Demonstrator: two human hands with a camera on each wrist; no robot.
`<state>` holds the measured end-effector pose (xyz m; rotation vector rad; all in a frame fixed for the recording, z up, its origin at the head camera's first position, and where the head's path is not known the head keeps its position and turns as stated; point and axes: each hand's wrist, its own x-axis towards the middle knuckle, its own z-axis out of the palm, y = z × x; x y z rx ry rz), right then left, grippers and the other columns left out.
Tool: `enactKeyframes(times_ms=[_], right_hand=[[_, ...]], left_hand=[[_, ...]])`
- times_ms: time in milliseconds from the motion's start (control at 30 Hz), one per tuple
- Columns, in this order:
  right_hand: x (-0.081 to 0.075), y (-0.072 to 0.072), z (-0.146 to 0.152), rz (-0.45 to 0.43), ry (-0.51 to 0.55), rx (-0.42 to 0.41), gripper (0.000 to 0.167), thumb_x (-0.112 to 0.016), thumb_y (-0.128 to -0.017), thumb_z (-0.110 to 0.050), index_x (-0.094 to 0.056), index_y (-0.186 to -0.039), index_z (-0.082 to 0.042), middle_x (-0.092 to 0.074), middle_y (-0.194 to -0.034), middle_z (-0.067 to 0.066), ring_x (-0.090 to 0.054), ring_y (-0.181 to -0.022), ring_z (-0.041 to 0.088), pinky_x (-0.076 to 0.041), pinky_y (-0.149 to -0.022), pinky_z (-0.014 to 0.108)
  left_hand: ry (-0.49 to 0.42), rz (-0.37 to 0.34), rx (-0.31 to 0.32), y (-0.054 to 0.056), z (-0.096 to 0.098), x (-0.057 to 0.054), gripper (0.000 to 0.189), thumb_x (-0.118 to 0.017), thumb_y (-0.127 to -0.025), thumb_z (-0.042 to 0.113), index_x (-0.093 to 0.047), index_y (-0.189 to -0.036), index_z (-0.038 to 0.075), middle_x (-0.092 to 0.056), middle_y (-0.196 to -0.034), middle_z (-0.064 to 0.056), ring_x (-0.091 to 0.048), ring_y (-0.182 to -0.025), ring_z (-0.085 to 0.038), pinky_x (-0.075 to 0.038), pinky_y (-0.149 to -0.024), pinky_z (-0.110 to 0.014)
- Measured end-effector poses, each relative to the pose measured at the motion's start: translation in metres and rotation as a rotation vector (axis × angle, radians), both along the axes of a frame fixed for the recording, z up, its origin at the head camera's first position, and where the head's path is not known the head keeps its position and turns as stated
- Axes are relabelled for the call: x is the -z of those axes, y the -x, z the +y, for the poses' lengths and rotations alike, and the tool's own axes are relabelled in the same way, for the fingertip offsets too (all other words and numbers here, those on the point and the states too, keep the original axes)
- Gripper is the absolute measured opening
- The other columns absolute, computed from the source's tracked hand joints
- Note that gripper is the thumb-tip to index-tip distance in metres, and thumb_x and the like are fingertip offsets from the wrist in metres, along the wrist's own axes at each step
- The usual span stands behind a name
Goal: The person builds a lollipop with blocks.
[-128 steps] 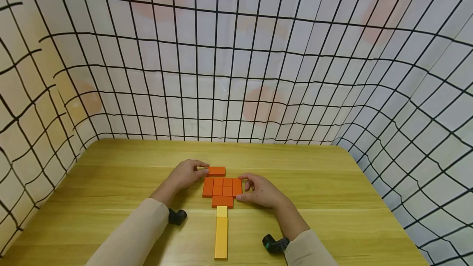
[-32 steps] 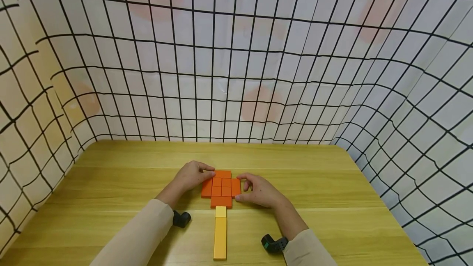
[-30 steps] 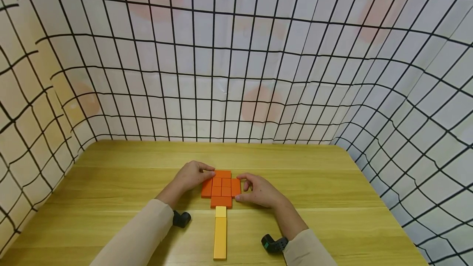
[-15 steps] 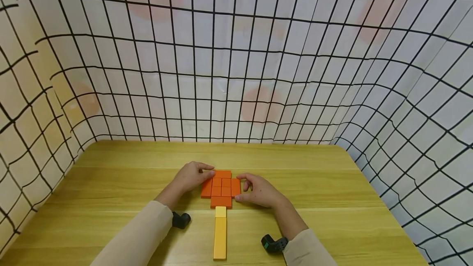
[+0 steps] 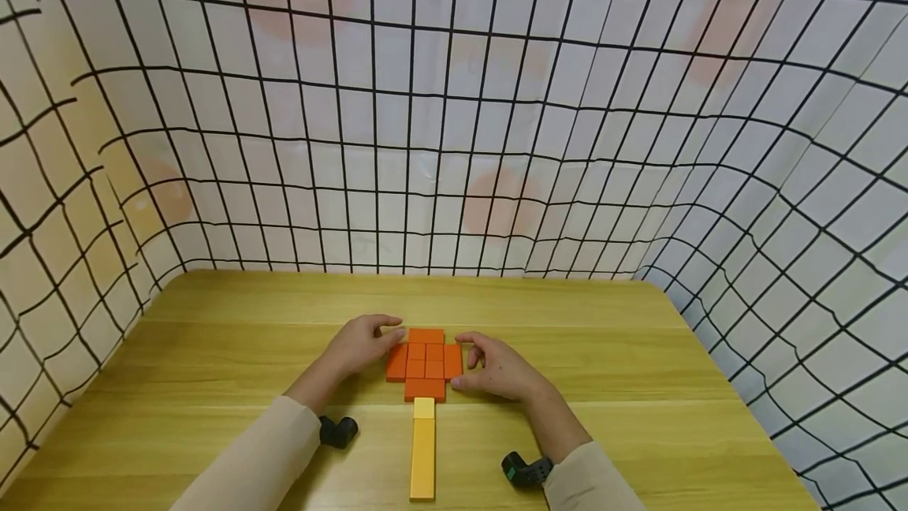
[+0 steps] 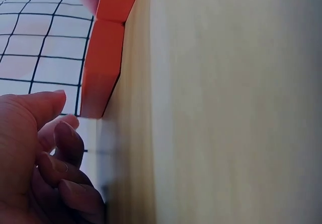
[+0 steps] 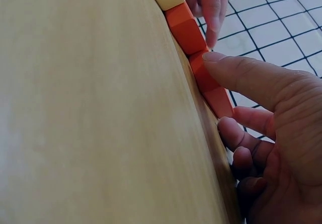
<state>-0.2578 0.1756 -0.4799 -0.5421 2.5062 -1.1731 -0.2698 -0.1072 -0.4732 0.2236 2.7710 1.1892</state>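
Orange blocks lie flat against one another on the table. The far block (image 5: 426, 335) tops small square ones (image 5: 426, 359), with a left block (image 5: 397, 363), a right block (image 5: 453, 361) and a near block (image 5: 425, 390) around them. My left hand (image 5: 358, 344) hovers just left of the far block, thumb and index finger parted with nothing between them. In the left wrist view a gap shows between my thumb (image 6: 48, 105) and the orange block (image 6: 103, 68). My right hand (image 5: 500, 369) pinches the right block by its near and far ends.
A small pale yellow block (image 5: 424, 408) and a long yellow block (image 5: 422, 460) run from the near orange block toward me. Black netting (image 5: 440, 156) over a pale sheet borders the wooden table (image 5: 603, 322) at the back and sides.
The far orange block was slid rightward and toward me against the small squares by my left hand. That hand has since let go and drawn slightly left. My right hand has kept its place.
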Motion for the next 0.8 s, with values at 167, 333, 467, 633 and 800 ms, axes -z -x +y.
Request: enactKeyframes(times_ms=[167, 333, 467, 633, 800], right_hand=[[0.0, 0.0, 0.004, 0.012, -0.006, 0.003, 0.076, -0.084, -0.085, -0.035, -0.05, -0.149, -0.015, -0.057, -0.098, 0.005, -0.048, -0.079, 0.017, -0.041, -0.071, 0.03], [0.002, -0.001, 0.005, 0.027, -0.001, 0.006, 0.075, -0.083, -0.086, -0.037, -0.05, -0.149, -0.014, -0.058, -0.096, 0.003, -0.051, -0.079, 0.017, -0.043, -0.071, 0.031], [0.002, 0.0, 0.006, 0.035, -0.004, 0.026, 0.072, -0.082, -0.087, -0.038, -0.051, -0.148, -0.014, -0.059, -0.094, 0.002, -0.052, -0.078, 0.017, -0.044, -0.073, 0.031], [0.004, 0.001, 0.009, 0.03, -0.005, 0.061, 0.07, -0.08, -0.088, -0.041, -0.052, -0.148, -0.017, -0.058, -0.096, 0.001, -0.052, -0.077, 0.017, -0.043, -0.073, 0.032], [0.004, -0.001, 0.013, 0.024, 0.002, 0.118, 0.067, -0.078, -0.09, -0.042, -0.053, -0.147, -0.016, -0.058, -0.1, 0.002, -0.05, -0.079, 0.017, -0.042, -0.072, 0.031]], left_hand=[[-0.019, -0.02, -0.002, -0.005, -0.012, 0.0, 0.042, -0.062, -0.102, 0.037, -0.066, -0.138, 0.016, -0.067, -0.093, -0.004, -0.05, -0.07, -0.017, -0.038, -0.063, -0.031], [0.047, -0.005, -0.004, -0.013, -0.029, -0.004, 0.045, -0.061, -0.102, 0.038, -0.063, -0.141, 0.014, -0.061, -0.078, -0.002, -0.049, -0.062, -0.015, -0.038, -0.058, -0.03], [0.135, 0.035, -0.008, -0.015, -0.045, -0.008, 0.048, -0.063, -0.102, 0.037, -0.06, -0.143, 0.012, -0.059, -0.077, -0.002, -0.049, -0.062, -0.016, -0.039, -0.057, -0.032], [0.301, 0.191, -0.023, -0.015, -0.069, -0.014, 0.053, -0.064, -0.101, 0.037, -0.058, -0.144, 0.007, -0.061, -0.109, -0.016, -0.056, -0.09, -0.03, -0.05, -0.076, -0.045], [0.472, 0.287, -0.063, -0.013, -0.09, -0.023, 0.063, -0.062, -0.099, 0.047, -0.052, -0.149, 0.011, -0.036, -0.156, -0.029, -0.035, -0.136, -0.058, -0.039, -0.102, -0.072]])
